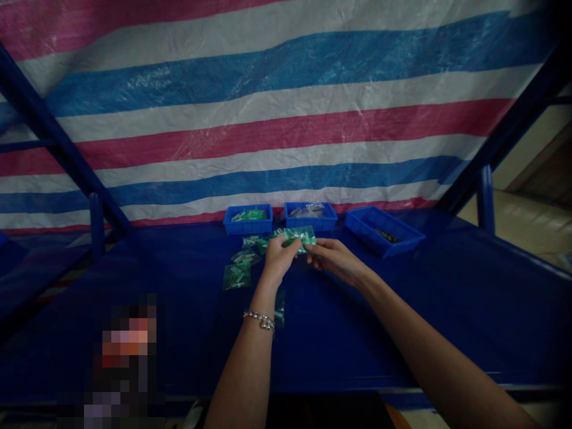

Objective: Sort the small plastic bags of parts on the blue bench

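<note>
A small green-tinted plastic bag (pixel 300 233) is held up between both hands over the blue table (pixel 339 333). My left hand (pixel 280 255) pinches its left and lower part, thumb on top. The fingers of my right hand (pixel 333 257) close on the bag's lower right corner. What is inside the bag is too small to make out. Just left of my left hand lie several similar bags, among them a flat green bag (pixel 236 276) with pale slim pieces in it. Another clear bag (pixel 279 308) is partly hidden behind my left wrist.
Along the back stand a blue bin of green bags (pixel 248 227), a blue bin of clear bags (pixel 311 225) and a tilted blue bin (pixel 379 241) with small dark pieces. Behind hangs a striped tarp (pixel 268 131) between slanted blue posts. A pixelated patch covers the lower left.
</note>
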The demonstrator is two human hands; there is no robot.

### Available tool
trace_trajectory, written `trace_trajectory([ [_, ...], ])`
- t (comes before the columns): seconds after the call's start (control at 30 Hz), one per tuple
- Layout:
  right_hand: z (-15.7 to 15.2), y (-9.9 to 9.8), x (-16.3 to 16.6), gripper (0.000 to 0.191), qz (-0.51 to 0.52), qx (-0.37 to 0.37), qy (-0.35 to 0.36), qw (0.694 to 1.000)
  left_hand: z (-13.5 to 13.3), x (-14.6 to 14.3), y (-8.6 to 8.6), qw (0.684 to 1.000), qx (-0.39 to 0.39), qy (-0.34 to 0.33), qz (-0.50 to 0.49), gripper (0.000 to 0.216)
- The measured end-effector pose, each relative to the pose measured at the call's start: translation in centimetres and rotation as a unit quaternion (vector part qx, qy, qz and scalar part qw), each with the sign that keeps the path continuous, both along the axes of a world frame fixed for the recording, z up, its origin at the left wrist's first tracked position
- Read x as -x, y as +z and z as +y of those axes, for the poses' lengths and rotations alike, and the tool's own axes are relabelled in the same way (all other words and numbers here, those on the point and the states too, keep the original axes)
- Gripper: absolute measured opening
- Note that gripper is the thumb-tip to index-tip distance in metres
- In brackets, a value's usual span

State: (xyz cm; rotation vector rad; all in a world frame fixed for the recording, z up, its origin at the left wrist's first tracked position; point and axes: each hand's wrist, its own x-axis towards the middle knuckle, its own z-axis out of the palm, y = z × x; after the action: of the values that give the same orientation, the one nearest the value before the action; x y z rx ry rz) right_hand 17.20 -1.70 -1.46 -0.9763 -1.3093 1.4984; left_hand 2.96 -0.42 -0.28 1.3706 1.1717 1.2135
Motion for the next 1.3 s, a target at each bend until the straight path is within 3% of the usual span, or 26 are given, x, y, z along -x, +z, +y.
trace_trajectory([
  [0.5,0.38,-0.36,-0.09,0.019,0.015,-0.002,-0.022,1.000,-0.46,-0.11,0.47,1.000,0.011,-0.028,0.000,0.013],
  [0.8,0.44,-0.29,-0.18,0.020,0.029,-0.008,-0.057,0.998,-0.13,0.09,0.02,0.999,0.018,-0.037,0.014,0.024],
  [1.3,0.38,-0.23,-0.15,0.022,0.016,0.007,-0.059,0.998,0.25,0.16,-0.37,0.999,0.008,-0.049,-0.011,0.022],
])
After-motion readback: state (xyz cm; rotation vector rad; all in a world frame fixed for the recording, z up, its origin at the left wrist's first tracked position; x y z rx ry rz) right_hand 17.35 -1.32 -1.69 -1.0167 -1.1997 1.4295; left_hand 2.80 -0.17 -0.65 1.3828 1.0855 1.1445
